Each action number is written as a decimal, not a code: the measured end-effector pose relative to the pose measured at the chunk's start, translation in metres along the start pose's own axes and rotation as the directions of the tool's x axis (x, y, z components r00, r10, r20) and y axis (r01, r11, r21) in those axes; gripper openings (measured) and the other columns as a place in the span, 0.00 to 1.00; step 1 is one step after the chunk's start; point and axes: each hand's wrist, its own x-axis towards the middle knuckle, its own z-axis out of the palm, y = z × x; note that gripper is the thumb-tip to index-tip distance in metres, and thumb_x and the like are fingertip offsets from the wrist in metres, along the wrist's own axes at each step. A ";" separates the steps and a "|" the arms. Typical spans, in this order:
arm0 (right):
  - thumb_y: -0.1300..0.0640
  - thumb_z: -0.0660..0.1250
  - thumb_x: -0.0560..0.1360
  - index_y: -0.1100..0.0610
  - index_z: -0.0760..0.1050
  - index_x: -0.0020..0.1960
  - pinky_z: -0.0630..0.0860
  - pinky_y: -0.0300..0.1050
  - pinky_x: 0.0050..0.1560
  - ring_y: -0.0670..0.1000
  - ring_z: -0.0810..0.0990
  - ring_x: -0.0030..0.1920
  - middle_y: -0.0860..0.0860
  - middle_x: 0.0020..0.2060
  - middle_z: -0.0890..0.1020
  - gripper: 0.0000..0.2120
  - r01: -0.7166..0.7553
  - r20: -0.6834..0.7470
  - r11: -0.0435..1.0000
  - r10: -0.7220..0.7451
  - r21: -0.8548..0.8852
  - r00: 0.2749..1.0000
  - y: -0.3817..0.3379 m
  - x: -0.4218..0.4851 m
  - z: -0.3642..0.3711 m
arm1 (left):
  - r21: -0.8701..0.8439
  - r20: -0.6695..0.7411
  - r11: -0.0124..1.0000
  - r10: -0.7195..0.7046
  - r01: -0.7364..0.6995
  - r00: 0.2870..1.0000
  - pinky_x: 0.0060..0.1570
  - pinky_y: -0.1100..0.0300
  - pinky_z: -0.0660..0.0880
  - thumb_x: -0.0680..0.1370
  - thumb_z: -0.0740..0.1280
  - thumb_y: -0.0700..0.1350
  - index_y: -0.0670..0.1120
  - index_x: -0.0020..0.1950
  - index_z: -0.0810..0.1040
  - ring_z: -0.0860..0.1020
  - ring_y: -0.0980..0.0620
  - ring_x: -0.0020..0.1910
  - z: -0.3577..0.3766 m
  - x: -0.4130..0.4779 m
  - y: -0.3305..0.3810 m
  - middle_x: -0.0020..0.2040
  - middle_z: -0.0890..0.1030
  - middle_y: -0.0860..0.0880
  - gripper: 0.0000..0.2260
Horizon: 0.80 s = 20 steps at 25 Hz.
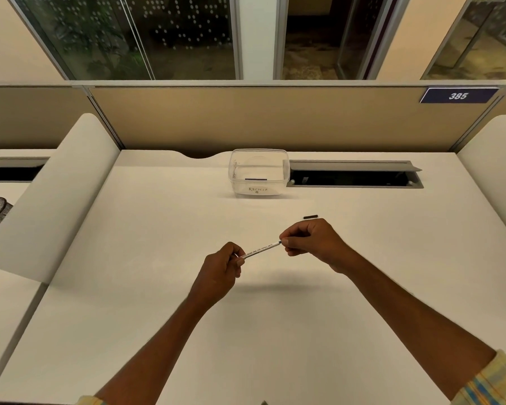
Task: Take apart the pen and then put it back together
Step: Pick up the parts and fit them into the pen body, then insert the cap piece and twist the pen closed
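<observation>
Fingertips of both hands pinch the slim white printed pen barrel (262, 249) above the white desk (158, 229): left hand (222, 268) at one end, right hand (311, 239) at its dark tip. Small black pen cap (310, 217) lies just beyond.

Pen barrel held in the air, one small part set aside

I see the white pen barrel (262, 249) with printed lettering, slanting up to the right, a dark tip at its right end and both ends pinched between my hands. A short black pen piece (310, 217) lies flat on the worktop (158, 229) just beyond.
</observation>
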 end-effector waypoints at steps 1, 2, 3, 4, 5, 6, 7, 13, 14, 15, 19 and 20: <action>0.66 0.77 0.76 0.64 0.87 0.52 0.87 0.54 0.54 0.55 0.86 0.43 0.67 0.46 0.86 0.05 0.008 -0.002 1.000 -0.008 -0.013 1.000 -0.001 0.000 0.003 | -0.002 0.004 1.000 0.008 -0.008 1.000 0.41 0.55 0.76 0.85 0.64 0.40 0.52 0.50 0.78 0.80 0.49 0.39 0.001 0.001 0.001 0.37 0.84 0.46 0.08; 0.67 0.77 0.76 0.63 0.87 0.53 0.87 0.53 0.53 0.55 0.86 0.43 0.67 0.46 0.87 0.07 0.018 -0.007 0.999 -0.018 -0.034 1.000 -0.003 0.000 0.006 | -0.005 0.003 1.000 0.017 -0.017 1.000 0.41 0.53 0.77 0.85 0.64 0.40 0.52 0.50 0.78 0.80 0.49 0.39 0.002 0.001 0.001 0.36 0.84 0.46 0.08; 0.67 0.77 0.75 0.61 0.86 0.56 0.87 0.51 0.53 0.55 0.87 0.43 0.65 0.47 0.87 0.10 0.028 -0.011 0.998 -0.028 -0.057 1.000 -0.005 0.001 0.009 | -0.005 -0.002 1.000 0.025 -0.025 1.000 0.41 0.52 0.77 0.85 0.64 0.40 0.52 0.50 0.77 0.80 0.50 0.38 0.003 0.002 0.002 0.36 0.84 0.47 0.09; 0.68 0.78 0.75 0.60 0.85 0.58 0.87 0.50 0.53 0.54 0.88 0.44 0.63 0.47 0.88 0.13 0.038 -0.010 0.996 -0.039 -0.077 0.999 -0.007 0.001 0.013 | -0.002 -0.012 0.999 0.033 -0.033 0.999 0.41 0.52 0.76 0.85 0.63 0.40 0.52 0.50 0.77 0.80 0.53 0.37 0.003 0.002 0.002 0.36 0.85 0.48 0.09; 0.69 0.78 0.74 0.60 0.84 0.61 0.87 0.49 0.52 0.53 0.88 0.44 0.61 0.47 0.88 0.17 0.047 -0.007 0.995 -0.048 -0.086 0.999 -0.009 0.001 0.016 | 0.004 -0.023 0.999 0.042 -0.042 0.999 0.41 0.55 0.75 0.86 0.62 0.40 0.51 0.51 0.76 0.79 0.57 0.37 0.004 0.003 0.001 0.37 0.85 0.49 0.08; 0.70 0.77 0.74 0.59 0.83 0.63 0.87 0.49 0.52 0.52 0.88 0.43 0.61 0.47 0.88 0.19 0.055 -0.005 0.995 -0.055 -0.088 0.998 -0.010 0.002 0.017 | 0.007 -0.031 0.999 0.053 -0.053 0.998 0.41 0.58 0.75 0.87 0.61 0.40 0.51 0.51 0.76 0.80 0.59 0.37 0.004 0.004 0.000 0.38 0.87 0.51 0.08; 0.71 0.77 0.74 0.59 0.82 0.63 0.87 0.48 0.52 0.52 0.88 0.43 0.60 0.46 0.89 0.20 0.060 -0.007 0.994 -0.061 -0.090 0.998 -0.010 0.003 0.017 | 0.000 -0.033 0.998 0.061 -0.061 0.998 0.43 0.58 0.76 0.87 0.61 0.41 0.50 0.52 0.76 0.81 0.60 0.39 0.004 0.005 -0.002 0.39 0.88 0.53 0.07; 0.69 0.75 0.76 0.60 0.85 0.58 0.87 0.50 0.51 0.52 0.88 0.42 0.60 0.44 0.89 0.12 0.022 -0.044 0.992 -0.028 -0.127 0.999 0.004 0.014 -0.004 | -0.181 -0.027 0.983 0.014 -0.018 1.000 0.53 0.47 0.84 0.87 0.60 0.38 0.48 0.54 0.74 0.88 0.50 0.45 0.009 0.012 -0.002 0.43 0.90 0.50 0.07; 0.68 0.75 0.76 0.60 0.85 0.57 0.87 0.50 0.51 0.52 0.88 0.42 0.61 0.44 0.89 0.11 0.009 -0.051 0.990 -0.016 -0.141 0.999 0.008 0.016 -0.008 | -0.194 -0.023 0.981 0.011 -0.015 1.000 0.54 0.46 0.84 0.87 0.61 0.38 0.48 0.54 0.74 0.88 0.49 0.45 0.009 0.014 -0.002 0.43 0.90 0.50 0.07; 0.68 0.75 0.76 0.60 0.85 0.56 0.87 0.50 0.51 0.53 0.88 0.42 0.62 0.44 0.88 0.10 -0.005 -0.061 0.988 -0.005 -0.156 0.998 0.013 0.019 -0.012 | -0.201 -0.015 0.980 0.008 -0.011 1.000 0.54 0.45 0.84 0.86 0.61 0.38 0.48 0.53 0.74 0.88 0.47 0.45 0.010 0.016 -0.003 0.43 0.90 0.50 0.07; 0.66 0.76 0.76 0.60 0.85 0.53 0.87 0.55 0.53 0.54 0.87 0.41 0.64 0.44 0.88 0.06 -0.079 -0.158 0.977 0.048 -0.197 0.986 0.039 0.037 -0.031 | -0.205 0.027 0.978 -0.039 0.044 0.999 0.56 0.40 0.82 0.86 0.63 0.40 0.50 0.52 0.74 0.85 0.40 0.45 0.013 0.029 -0.008 0.44 0.90 0.50 0.06; 0.65 0.76 0.76 0.59 0.86 0.52 0.87 0.55 0.53 0.54 0.87 0.41 0.62 0.42 0.88 0.06 -0.107 -0.193 0.969 0.063 -0.223 0.979 0.046 0.042 -0.035 | -0.201 0.031 0.978 -0.046 0.051 0.998 0.56 0.40 0.82 0.86 0.63 0.40 0.50 0.52 0.74 0.85 0.40 0.45 0.013 0.031 -0.009 0.44 0.90 0.50 0.06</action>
